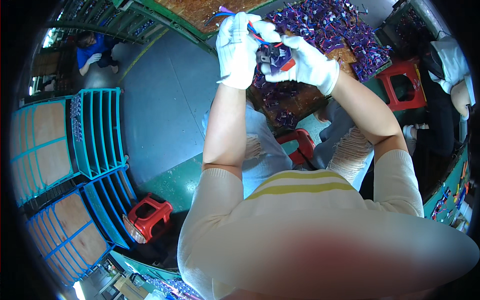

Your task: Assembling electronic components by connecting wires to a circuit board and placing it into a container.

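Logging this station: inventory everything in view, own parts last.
Tabletop: 1, brown, upper centre
Loose wired parts: uncountable, purple, heaped on tabletop
Held wired part: 1, purple-black, upper centre
Wires: several, blue/red, upper centre
Stools: 3, red, lower left, centre, right
Racks: at least 3, teal/blue/green, left
Green-framed board: 1, brown, top
Co-workers: 2, blue top upper left, dark trousers right
Floor: 1, grey-green, left
Jeans: 1 pair, light blue, centre
Knit top: 1, cream, bottom
Left grip: 1, white-gloved, at wires
Right grip: 1, white-gloved, on held part

Grey floor [165, 100], red stool [150, 220], teal rack [84, 150], bright patch [49, 37] — perhaps daylight
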Demonstrator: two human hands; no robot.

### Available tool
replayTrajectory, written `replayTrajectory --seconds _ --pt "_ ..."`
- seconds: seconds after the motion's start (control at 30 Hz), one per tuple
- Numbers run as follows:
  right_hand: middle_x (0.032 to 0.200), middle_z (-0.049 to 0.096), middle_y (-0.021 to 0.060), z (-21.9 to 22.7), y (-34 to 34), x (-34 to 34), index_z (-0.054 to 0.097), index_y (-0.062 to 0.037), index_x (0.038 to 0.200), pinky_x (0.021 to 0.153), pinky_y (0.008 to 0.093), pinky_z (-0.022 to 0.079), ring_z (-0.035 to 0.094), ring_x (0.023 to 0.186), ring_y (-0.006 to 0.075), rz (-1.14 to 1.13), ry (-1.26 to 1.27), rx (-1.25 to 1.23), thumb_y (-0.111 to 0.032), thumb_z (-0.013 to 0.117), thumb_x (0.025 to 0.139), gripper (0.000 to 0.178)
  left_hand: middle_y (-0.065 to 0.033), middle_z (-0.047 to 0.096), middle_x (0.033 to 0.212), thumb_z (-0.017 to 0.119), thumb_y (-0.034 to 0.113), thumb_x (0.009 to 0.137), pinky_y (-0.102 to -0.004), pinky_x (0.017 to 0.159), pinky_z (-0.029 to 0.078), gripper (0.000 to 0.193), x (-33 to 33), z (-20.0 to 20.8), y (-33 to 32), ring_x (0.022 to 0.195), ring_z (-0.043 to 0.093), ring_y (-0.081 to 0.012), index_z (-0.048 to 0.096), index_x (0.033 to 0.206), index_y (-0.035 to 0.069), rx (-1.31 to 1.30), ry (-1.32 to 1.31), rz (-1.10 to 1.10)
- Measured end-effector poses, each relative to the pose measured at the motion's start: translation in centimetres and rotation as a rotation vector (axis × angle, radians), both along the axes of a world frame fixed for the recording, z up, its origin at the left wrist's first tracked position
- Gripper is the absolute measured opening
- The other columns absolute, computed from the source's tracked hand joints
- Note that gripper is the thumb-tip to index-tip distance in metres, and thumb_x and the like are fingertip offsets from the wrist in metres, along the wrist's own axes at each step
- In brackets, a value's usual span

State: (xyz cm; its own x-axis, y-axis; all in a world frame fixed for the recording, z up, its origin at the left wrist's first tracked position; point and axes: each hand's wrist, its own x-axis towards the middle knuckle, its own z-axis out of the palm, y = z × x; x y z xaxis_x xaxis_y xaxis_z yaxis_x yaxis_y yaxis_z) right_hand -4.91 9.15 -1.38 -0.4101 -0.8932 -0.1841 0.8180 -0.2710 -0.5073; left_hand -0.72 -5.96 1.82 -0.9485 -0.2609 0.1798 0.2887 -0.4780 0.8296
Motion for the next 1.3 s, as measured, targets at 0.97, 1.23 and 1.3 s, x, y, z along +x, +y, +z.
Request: replayTrajectory --seconds 0.97,1.23,1.3 --pt "0.120 0.049 0.0229 0.8 1.6 -1.0 0.038 -0.0074 0.130 0.075 0.0588 0.048 0.054 0.101 0.0411 0.357 -0.142 -0.036 -0.062 0.042 0.081 0.073 -0.0156 0.060 0.077 0.044 0.027 0.093 -0.0338 0.060 0.054 0.028 1.0 0.7 0.3 0.070 0.064 -0.0251 0.050 0.093 0.000 -0.104 -0.013 -0.280" --pt "0.120 0.052 0.0159 0.8 1.2 1.0 0.041 -0.0012 0.125 0.088 0.0612 0.039 0.051 0.110 0.0337 -0.007 0.148 -0.055 -0.023 0.059 0.079 0.054 -0.0175 0.063 0.083 0.044 0.026 0.093 -0.0352 0.063 0.054 0.027 1.1 0.3 -1.2 0.070 0.064 -0.0249 0.051 0.095 0.000 0.000 -0.120 -0.020" --pt "0.111 0.055 0.0148 0.7 1.5 0.6 0.043 -0.0027 0.123 0.089 0.0442 0.046 0.056 0.101 0.0264 -0.252 0.237 0.052 -0.003 0.060 0.076 0.049 -0.0174 0.063 0.084 0.043 0.025 0.094 -0.0343 0.063 0.054 0.027 1.0 0.1 -1.4 0.070 0.064 -0.0250 0.051 0.094 -0.001 -0.013 -0.110 0.029"
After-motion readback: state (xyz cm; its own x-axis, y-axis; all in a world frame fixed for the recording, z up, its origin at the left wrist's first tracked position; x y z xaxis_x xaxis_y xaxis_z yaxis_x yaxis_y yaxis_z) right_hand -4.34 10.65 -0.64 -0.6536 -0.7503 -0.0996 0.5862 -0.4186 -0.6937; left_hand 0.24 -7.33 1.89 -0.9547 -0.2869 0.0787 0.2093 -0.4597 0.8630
